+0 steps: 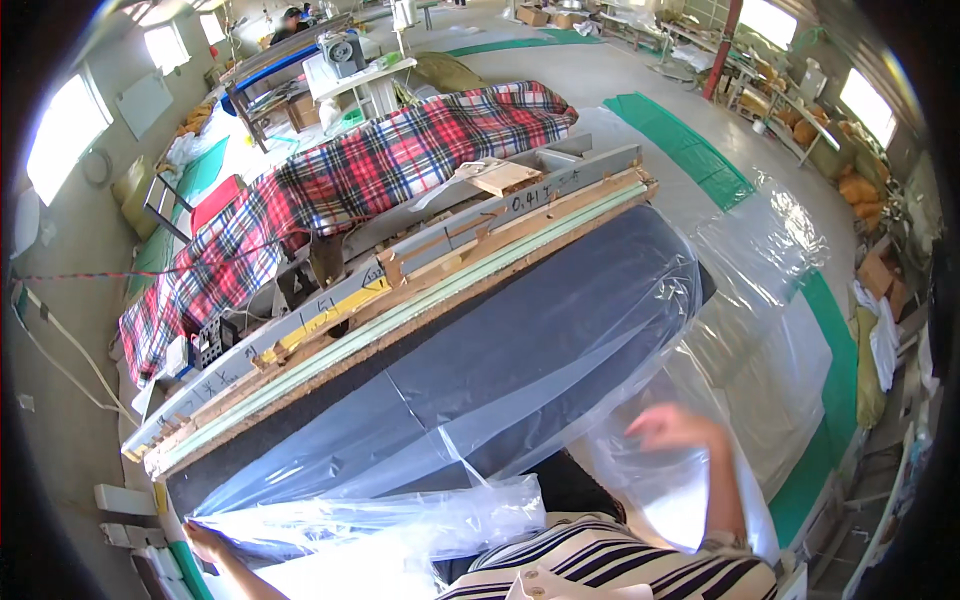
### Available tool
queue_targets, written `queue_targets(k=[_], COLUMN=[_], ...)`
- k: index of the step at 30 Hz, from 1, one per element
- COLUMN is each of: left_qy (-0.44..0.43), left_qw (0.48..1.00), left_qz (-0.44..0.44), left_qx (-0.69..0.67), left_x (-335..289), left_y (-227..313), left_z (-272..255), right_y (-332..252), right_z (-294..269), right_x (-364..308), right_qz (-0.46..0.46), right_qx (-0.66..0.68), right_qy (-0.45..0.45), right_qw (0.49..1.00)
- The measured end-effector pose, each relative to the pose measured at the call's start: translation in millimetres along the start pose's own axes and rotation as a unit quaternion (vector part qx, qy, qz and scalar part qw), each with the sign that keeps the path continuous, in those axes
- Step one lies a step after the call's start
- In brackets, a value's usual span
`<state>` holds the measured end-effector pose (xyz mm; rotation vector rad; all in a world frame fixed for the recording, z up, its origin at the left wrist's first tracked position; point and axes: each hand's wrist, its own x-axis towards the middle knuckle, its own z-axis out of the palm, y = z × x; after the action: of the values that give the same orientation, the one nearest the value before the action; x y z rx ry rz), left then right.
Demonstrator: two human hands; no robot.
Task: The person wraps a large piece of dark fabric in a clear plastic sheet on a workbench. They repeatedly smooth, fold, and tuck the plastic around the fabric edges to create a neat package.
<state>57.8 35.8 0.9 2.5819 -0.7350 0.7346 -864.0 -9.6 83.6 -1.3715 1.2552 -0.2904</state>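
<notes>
A clear plastic film lies over a dark padded table, its near part bunched into shiny folds. At the near left corner my left hand pinches the edge of the film, and its folds run out from the fingers. My right hand is off to the right, above more loose film hanging past the table's near side. Its fingers are loosely bent and a little apart, slightly blurred, with nothing visible in them.
Along the table's far side runs a grey metal beam with wood strips and a pale green strip. Behind it lies a plaid cloth. Clear sheeting and green sheets cover floor at right. A person is far back.
</notes>
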Motion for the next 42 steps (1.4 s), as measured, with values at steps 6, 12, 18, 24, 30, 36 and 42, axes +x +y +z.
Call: queue_targets(k=[6,12,18,24,30,36,42], left_qy=[-0.050,-0.070,-0.054,-0.035,-0.018,-0.060,-0.041], left_qw=[0.998,0.997,0.998,0.999,1.000,0.997,0.996], left_qz=[0.003,-0.032,-0.016,0.003,0.009,0.046,-0.027], left_qx=[0.034,0.021,-0.021,-0.016,-0.022,-0.035,-0.077], left_x=[4,2,-7,13,-1,0,3], left_y=[10,17,23,-21,5,16,2], left_z=[-1,-22,-10,-5,-5,-12,-12], right_y=[13,-27,-21,-140,-40,-38,-49], right_z=[200,178,126,83,113,11,-57], right_x=[98,111,78,-1,25,-53,-110], right_qz=[-0.149,-0.304,-0.213,-0.368,-0.208,-0.075,-0.377], right_qx=[0.064,0.062,0.342,0.046,-0.234,-0.527,0.026], right_qy=[-0.022,-0.100,0.185,0.347,0.330,0.678,0.872], right_qw=[0.987,0.945,0.897,0.862,0.891,0.507,0.311])
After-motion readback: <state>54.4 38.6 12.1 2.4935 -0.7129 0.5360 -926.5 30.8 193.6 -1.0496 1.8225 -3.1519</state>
